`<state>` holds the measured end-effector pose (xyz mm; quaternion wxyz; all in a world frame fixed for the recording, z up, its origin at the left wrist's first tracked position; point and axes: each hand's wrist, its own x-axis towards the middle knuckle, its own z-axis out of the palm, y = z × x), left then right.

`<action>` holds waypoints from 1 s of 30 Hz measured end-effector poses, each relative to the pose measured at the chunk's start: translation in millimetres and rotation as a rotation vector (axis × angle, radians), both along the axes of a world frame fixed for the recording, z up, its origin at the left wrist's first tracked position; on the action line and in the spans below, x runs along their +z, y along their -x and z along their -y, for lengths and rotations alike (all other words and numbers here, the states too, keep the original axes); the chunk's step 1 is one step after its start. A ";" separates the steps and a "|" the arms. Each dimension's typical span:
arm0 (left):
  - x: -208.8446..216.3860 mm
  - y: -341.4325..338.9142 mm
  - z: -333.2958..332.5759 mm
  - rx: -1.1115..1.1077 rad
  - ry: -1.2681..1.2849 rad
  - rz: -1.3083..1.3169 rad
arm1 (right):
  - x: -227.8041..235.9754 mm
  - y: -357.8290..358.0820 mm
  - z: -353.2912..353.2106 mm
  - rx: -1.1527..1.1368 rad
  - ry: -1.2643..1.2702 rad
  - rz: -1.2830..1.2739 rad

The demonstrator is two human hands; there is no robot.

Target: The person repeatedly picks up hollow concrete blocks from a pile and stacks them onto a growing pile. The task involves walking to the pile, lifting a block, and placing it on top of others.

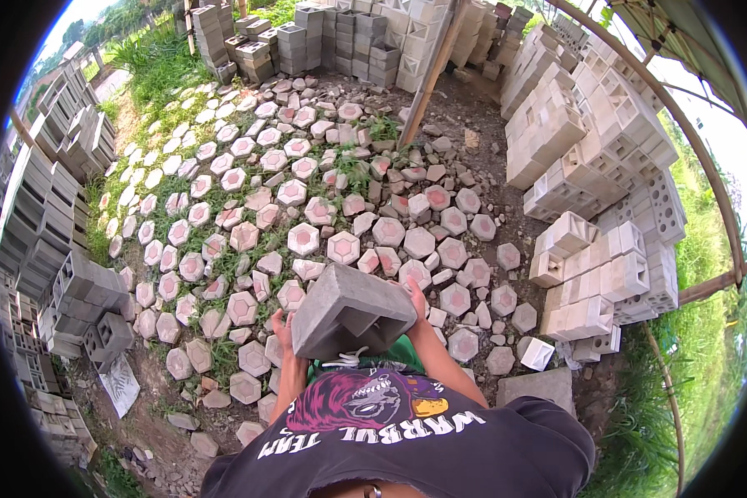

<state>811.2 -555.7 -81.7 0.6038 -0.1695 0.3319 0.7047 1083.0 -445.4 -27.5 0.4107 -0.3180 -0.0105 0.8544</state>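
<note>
Between my two hands, in front of my body, is a grey concrete vent block [328, 305], tilted so that its hollow face with slanted inner walls shows. My left hand [283, 331] is against the block's left side, its fingers partly hidden behind the edge. On the opposite side my right hand [417, 300] grips the block, with fingers along the upper right edge. The underside of the block cannot be seen. Below and beyond it lie hexagonal paving stones [344, 248] with reddish centres, set apart in dirt and grass.
Tall stacks of pale vent blocks [593, 270] line the right side. Grey block stacks [87, 290] stand on the left, more [349, 41] at the back. A wooden post [430, 79] rises ahead. One white block [538, 354] and a flat slab [539, 387] lie at my right.
</note>
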 end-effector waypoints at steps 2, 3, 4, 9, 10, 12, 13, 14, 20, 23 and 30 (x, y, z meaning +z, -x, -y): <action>16.4 6.9 -13.1 0.046 0.028 -0.007 | -1.9 15.4 -18.1 0.017 0.013 0.021; 22.1 9.3 -13.3 0.082 0.053 -0.008 | -3.7 22.0 -27.1 0.045 0.015 0.016; 23.0 12.7 -11.4 0.119 0.084 -0.011 | -6.4 30.0 -36.1 0.076 0.022 0.009; 10.1 43.5 -30.6 0.291 0.154 -0.033 | -24.4 72.0 -86.3 0.240 0.006 -0.091; -0.5 52.4 -35.1 0.291 0.116 -0.007 | -18.0 84.7 -96.7 0.239 0.022 -0.059; -13.3 67.3 -51.8 0.307 0.083 0.030 | -31.8 101.6 -123.1 0.286 -0.023 -0.161; -15.6 73.7 -64.0 0.322 0.089 0.043 | -38.1 108.1 -137.3 0.301 -0.043 -0.213; -17.8 79.3 -77.2 0.334 0.094 0.056 | -43.8 112.7 -152.7 0.304 -0.016 -0.176; -29.3 123.9 -179.5 0.380 0.095 0.019 | -11.9 162.9 -262.7 0.334 0.002 -0.123; 27.1 118.9 -247.3 0.429 0.136 -0.198 | -11.1 173.3 -318.7 0.312 0.014 -0.062; 71.2 145.4 -344.9 0.437 0.164 -0.239 | -3.2 197.7 -414.2 0.295 0.049 -0.082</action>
